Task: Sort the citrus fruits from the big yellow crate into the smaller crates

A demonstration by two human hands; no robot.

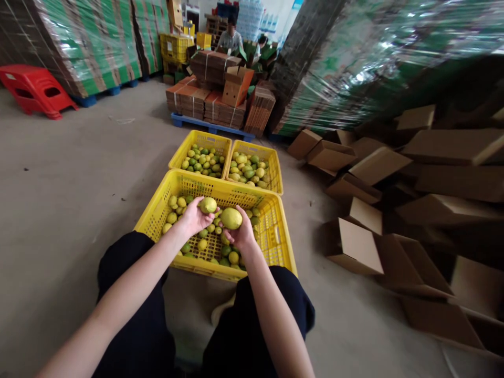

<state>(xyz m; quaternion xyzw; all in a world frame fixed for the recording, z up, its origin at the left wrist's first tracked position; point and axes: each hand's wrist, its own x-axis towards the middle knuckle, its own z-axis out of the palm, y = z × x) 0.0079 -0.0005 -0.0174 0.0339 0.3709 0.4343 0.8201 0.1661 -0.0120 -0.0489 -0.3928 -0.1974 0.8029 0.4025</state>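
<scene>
Above the large yellow crate [281, 226], my left hand [192, 218] is closed around a yellow-green lemon [208, 205]. Beside it, my right hand [244, 233] grips a larger yellow lemon [231, 218]. The two held fruits are close together but apart. Below them, several loose lemons [202, 244], some yellow and some greener, lie on the crate's perforated floor. My hands and forearms hide part of the fruit in the crate.
Two smaller yellow crates [179, 152] of lemons stand beyond the large one. Behind them, bundled cardboard [226, 107] sits on a blue pallet [212, 127]. Open cardboard boxes [358, 244] pile up at right, a red stool [37, 86] stands at left. People [230, 41] are at the back.
</scene>
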